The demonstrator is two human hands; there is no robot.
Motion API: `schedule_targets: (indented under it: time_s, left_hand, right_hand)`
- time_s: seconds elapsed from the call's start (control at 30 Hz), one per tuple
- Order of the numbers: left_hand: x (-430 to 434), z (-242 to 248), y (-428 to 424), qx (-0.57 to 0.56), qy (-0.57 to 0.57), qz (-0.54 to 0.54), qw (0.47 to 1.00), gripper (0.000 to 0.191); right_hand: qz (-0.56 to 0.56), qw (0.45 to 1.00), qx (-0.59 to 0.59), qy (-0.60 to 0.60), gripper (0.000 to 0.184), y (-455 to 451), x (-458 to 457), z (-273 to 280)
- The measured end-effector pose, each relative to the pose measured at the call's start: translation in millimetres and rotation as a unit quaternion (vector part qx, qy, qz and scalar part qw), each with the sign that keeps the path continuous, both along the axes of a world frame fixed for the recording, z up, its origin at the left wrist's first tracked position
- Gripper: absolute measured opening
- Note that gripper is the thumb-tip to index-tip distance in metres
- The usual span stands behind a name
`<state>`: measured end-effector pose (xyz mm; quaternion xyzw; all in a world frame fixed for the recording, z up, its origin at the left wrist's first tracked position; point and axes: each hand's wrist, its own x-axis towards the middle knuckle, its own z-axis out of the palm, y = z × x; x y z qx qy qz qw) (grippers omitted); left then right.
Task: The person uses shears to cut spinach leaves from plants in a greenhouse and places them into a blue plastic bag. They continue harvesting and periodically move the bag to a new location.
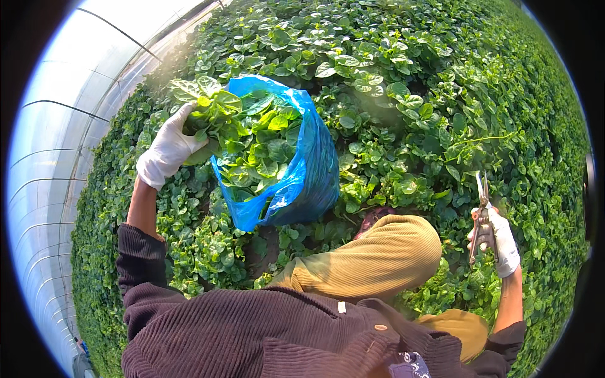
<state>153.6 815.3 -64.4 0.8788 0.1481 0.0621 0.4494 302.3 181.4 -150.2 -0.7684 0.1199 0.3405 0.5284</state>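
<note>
My left hand, in a white glove, grips a bunch of leafy green cuttings at the left side of a blue plastic bag. The bag stands with its mouth wide and holds many picked green leaves. At the right, my right hand, also in a white glove, holds a pair of pruning shears by its orange-edged handles. The blades point away from me, over the plants, and look nearly closed. My right fingers are partly hidden behind the handles.
Dense low leafy plants surround the bag and my legs. My bent knee in tan corduroy is close to the bag's lower right, with a dark red shoe beside it. A plastic-film greenhouse wall with curved ribs runs along the left.
</note>
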Motion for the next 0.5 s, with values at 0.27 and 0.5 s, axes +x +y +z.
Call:
schedule_targets:
  time_s: [0.27,0.5]
  left_hand:
    - [93,-119,132,0.131,0.193,-0.043,0.971,0.062]
    - [116,-244,158,-0.176,0.141,-0.013,0.974,0.039]
  right_hand:
    - [0.005,0.999,-0.035,-0.001,0.047,59,-39,21]
    - [-0.161,0.987,-0.006,0.01,0.045,-3,-110,47]
